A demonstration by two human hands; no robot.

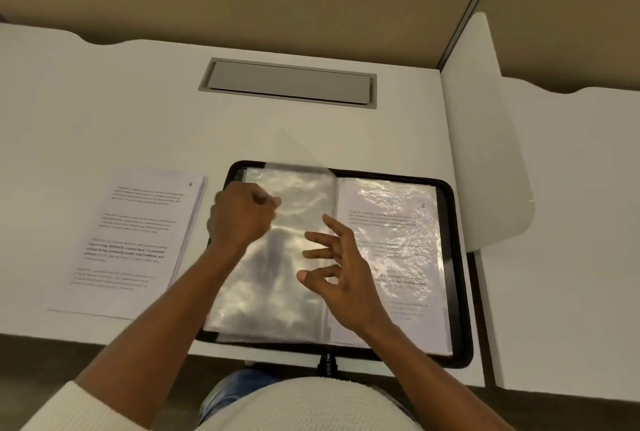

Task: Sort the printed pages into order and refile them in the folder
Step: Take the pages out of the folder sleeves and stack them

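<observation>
A black zip folder (459,257) lies open on the white desk, its clear plastic sleeves spread to both sides. The right sleeve holds a printed page (405,233) with a number at its top corner. The left sleeve (263,292) looks empty and shiny. My left hand (240,216) is curled above the left sleeve near its top and pinches the blurred sleeve's edge. My right hand (341,268) hovers over the folder's spine with fingers spread and holds nothing. A stack of printed pages (135,240) lies to the left of the folder.
A grey cable hatch (289,82) is set into the desk (104,112) behind the folder. A white divider panel (485,140) stands at the right. The folder's zip pull (326,363) hangs over the desk's front edge.
</observation>
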